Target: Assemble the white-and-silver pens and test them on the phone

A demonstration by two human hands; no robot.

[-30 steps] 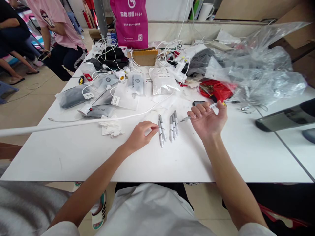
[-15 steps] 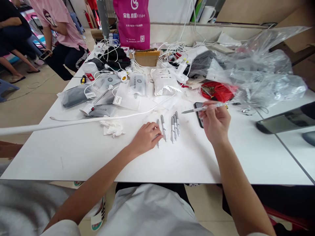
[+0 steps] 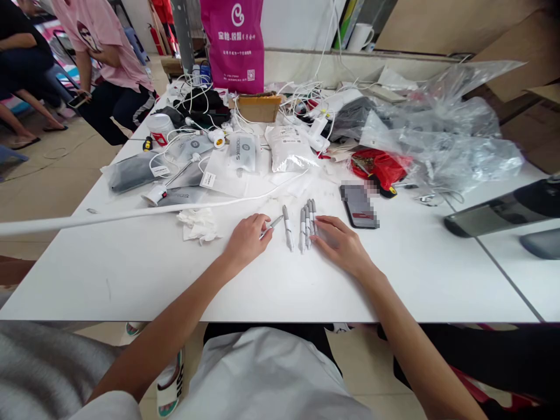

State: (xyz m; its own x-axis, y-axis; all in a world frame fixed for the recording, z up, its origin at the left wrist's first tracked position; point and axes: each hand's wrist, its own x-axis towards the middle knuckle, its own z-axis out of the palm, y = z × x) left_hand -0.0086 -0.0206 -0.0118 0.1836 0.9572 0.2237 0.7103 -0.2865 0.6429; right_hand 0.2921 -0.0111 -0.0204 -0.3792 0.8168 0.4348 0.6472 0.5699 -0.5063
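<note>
My left hand (image 3: 247, 238) is closed on a grey-and-white pen (image 3: 275, 222), which tilts up to the right between thumb and fingers. Right of it, a single similar pen (image 3: 287, 228) lies on the white table (image 3: 262, 291). Farther right, several more pens (image 3: 303, 230) lie side by side in a tight row, grey ends pointing away from me. At the row's right side, my right hand (image 3: 343, 245) has thumb and fingertips on the outermost pen (image 3: 314, 209), covering its lower part.
A phone (image 3: 359, 205) lies beyond my right hand. Crumpled tissue (image 3: 199, 226) sits left of my left hand, and a white cable (image 3: 175, 211) crosses above it. Packaged goods (image 3: 291, 149), tangled cords and clear plastic (image 3: 446, 140) fill the back. A dark device (image 3: 494, 210) stands at right.
My right hand has come down and left from above the phone, bringing its pen to the row. My left hand has picked up the leftmost pen and drawn slightly left.
</note>
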